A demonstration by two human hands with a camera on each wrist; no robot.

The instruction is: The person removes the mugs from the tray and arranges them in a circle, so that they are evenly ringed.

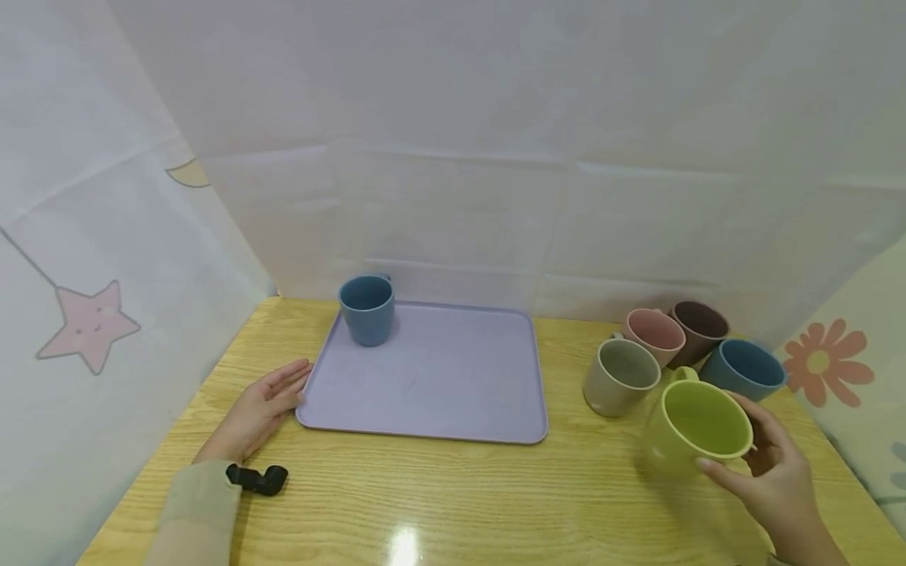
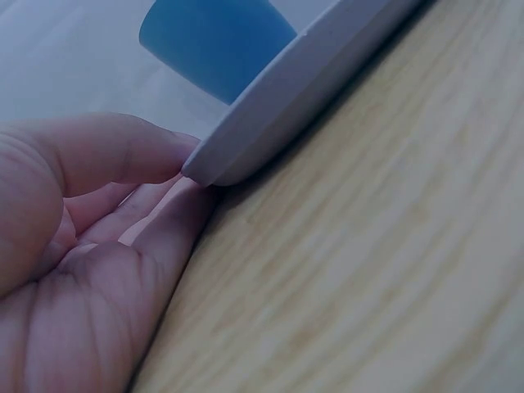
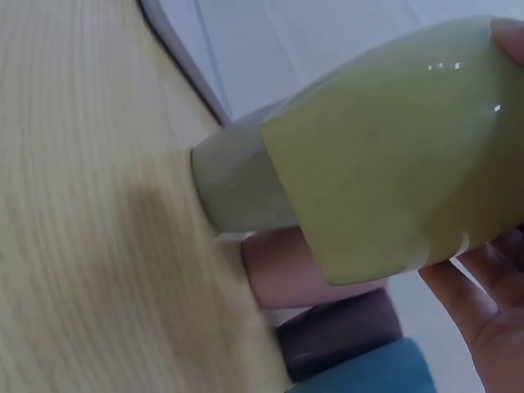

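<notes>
My right hand (image 1: 775, 464) grips a yellow-green mug (image 3: 393, 155) by its rim and side, thumb at the front and fingers behind. The mug is raised off the wooden table, its handle pointing away. Beside it stand a grey mug (image 1: 621, 379), a pink mug (image 1: 654, 334), a dark brown mug (image 1: 698, 330) and a blue mug (image 1: 743, 369). My left hand (image 1: 262, 410) rests at the left edge of a lavender tray (image 1: 432, 377), fingers extended and thumb (image 2: 155, 153) touching the rim. Another blue mug (image 1: 368, 314) stands upright in the tray's far left corner.
The wooden table (image 1: 439, 503) reaches white cloth (image 1: 453, 157) at the back, with printed cloth on both sides. A black strap piece (image 1: 258, 479) sits at the left sleeve. The mug group stands right of the tray with bare table between.
</notes>
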